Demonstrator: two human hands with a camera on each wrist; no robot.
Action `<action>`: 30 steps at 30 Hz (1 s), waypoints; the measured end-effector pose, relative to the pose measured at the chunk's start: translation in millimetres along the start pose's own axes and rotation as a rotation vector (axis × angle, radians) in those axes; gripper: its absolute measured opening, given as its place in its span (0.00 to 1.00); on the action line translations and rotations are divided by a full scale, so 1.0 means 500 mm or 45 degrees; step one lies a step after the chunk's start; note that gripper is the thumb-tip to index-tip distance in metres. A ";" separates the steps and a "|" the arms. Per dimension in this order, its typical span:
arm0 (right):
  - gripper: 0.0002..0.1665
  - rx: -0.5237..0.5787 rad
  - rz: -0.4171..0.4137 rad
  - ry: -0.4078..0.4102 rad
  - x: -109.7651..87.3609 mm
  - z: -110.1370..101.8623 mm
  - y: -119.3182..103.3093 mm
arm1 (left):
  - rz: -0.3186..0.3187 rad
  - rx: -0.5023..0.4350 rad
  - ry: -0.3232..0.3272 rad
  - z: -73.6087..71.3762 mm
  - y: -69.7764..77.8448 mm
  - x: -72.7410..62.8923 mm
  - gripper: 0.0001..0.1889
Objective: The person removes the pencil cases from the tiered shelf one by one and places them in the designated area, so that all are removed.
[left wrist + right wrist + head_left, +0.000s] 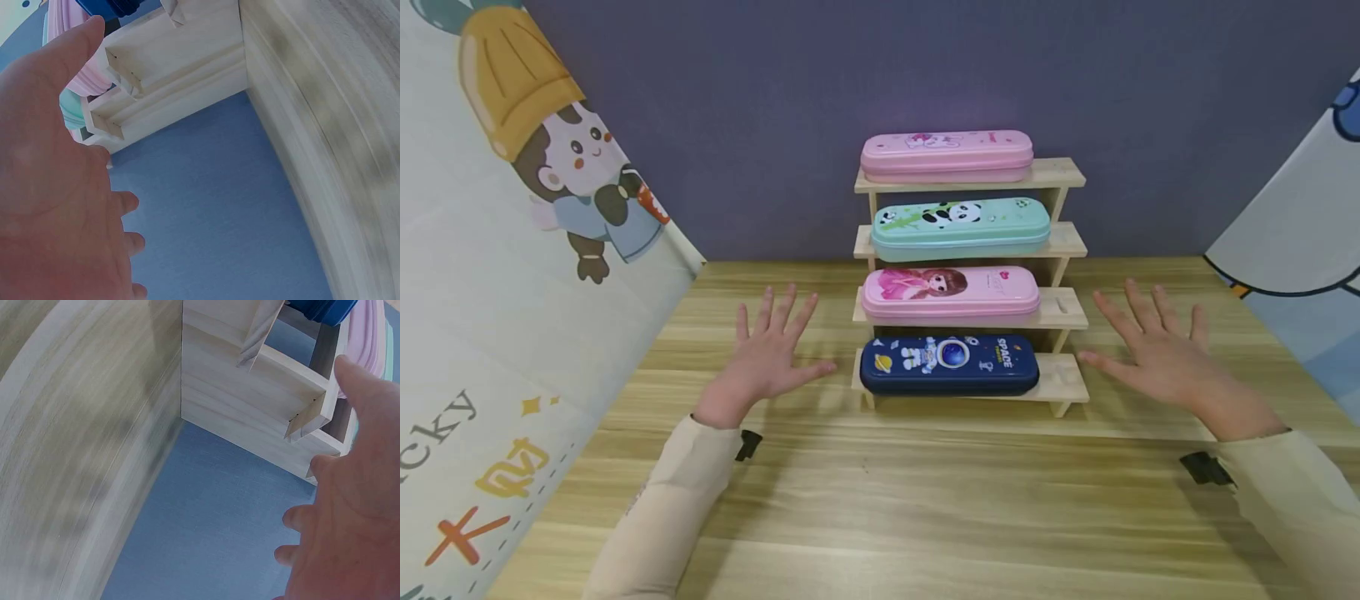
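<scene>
A stepped wooden rack (1063, 382) carries one case on each tier. Lowest lies a dark blue pencil case (973, 375) with an astronaut print; above it come a pink case (985, 287) with a doll picture, a mint green case (1000, 225) with pandas, and a pink case (955, 158) with a rabbit at the top. My left hand (763, 358) is spread, palm down, left of the rack. To its right, my right hand (1165, 362) is spread likewise, thumb near the lowest tier. Both hold nothing. The wrist views show the rack's side beyond each thumb.
The rack stands on a wood-grain table (865, 508) against a dark blue-grey wall (737, 125). A white printed sheet with a cartoon figure (580, 158) borders the left side, and another printed sheet (1285, 200) borders the right.
</scene>
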State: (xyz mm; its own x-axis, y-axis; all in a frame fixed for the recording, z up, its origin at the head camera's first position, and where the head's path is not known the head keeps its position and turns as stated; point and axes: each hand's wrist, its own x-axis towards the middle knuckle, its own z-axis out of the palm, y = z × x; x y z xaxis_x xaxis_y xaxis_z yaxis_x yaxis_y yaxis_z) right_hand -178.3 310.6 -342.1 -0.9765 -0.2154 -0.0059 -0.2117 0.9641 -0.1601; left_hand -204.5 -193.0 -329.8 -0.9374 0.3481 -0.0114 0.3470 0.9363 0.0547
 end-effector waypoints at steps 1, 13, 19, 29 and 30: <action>0.55 0.001 0.001 0.002 0.000 0.001 0.001 | 0.004 0.001 -0.002 0.001 0.001 0.000 0.54; 0.54 0.009 -0.022 -0.009 -0.017 -0.003 -0.004 | 0.072 0.027 -0.001 0.018 0.012 0.003 0.53; 0.54 0.005 -0.037 0.010 -0.024 -0.006 -0.011 | 0.104 0.002 0.039 0.022 0.017 0.001 0.53; 0.54 0.020 -0.076 0.068 -0.047 0.009 -0.020 | 0.198 -0.135 0.119 0.039 0.038 -0.020 0.51; 0.53 0.021 -0.087 0.075 -0.048 0.011 -0.021 | 0.217 -0.151 0.136 0.043 0.040 -0.022 0.51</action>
State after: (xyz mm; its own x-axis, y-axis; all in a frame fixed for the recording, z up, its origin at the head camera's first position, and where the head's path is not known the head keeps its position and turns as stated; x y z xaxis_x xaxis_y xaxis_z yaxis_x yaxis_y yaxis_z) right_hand -152.3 304.9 -345.9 -0.9605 -0.2708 0.0638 -0.2779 0.9447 -0.1743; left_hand -186.4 -177.4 -350.0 -0.8657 0.4875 0.1135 0.5003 0.8502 0.1640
